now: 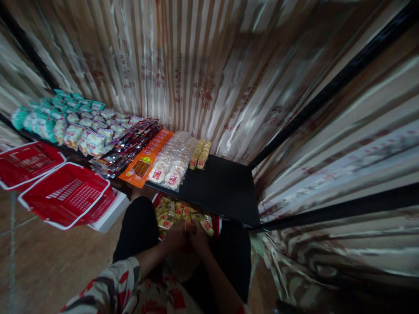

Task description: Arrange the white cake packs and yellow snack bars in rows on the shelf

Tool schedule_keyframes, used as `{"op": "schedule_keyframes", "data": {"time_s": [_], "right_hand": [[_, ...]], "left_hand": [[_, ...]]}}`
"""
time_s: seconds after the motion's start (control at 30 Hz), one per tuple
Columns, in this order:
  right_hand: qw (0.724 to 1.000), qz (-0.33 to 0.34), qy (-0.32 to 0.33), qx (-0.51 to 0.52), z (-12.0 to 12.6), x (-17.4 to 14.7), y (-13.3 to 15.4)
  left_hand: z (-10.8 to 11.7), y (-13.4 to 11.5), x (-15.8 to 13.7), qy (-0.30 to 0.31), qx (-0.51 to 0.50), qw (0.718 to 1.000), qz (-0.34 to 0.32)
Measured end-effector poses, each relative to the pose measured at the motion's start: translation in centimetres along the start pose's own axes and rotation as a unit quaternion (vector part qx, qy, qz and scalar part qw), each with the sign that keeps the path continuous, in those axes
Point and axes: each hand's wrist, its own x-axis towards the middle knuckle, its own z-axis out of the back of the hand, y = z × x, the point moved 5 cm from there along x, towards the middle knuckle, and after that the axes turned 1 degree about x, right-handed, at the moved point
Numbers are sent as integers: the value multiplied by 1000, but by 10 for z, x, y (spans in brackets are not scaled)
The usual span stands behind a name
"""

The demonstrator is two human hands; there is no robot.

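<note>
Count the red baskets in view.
2. One red basket sits at the far left edge; the other red basket lies right of it, nearer the person. More may be out of frame.

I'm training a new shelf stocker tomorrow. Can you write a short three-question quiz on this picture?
1. True or false: the left hand and the right hand are together over the yellow snack packs in the person's lap.
2. What colour are the baskets on the left?
3. Which part of the black shelf is bare: A) the left end, B) the right end?

Key: 1 true; 2 red; 3 B.
</note>
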Motion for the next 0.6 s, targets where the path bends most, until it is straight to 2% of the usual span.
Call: {"op": "schedule_keyframes", "data": {"time_s": [0.13,0.3,0.5,0.6], "right_hand": [[992,-11,26,126,-2,0,-5],[961,-37,9,274,0,-2,0],[932,-79,-48,351,4,-2,9],[932,-80,-53,349,-1,-5,15]], "left_hand": [[7,-2,1,-47,-86,995,3],[19,4,2,-113,-208,971,34],[27,7,0,-142,-404,902,57],[31,7,-4,-158,-470,867,47]]}}
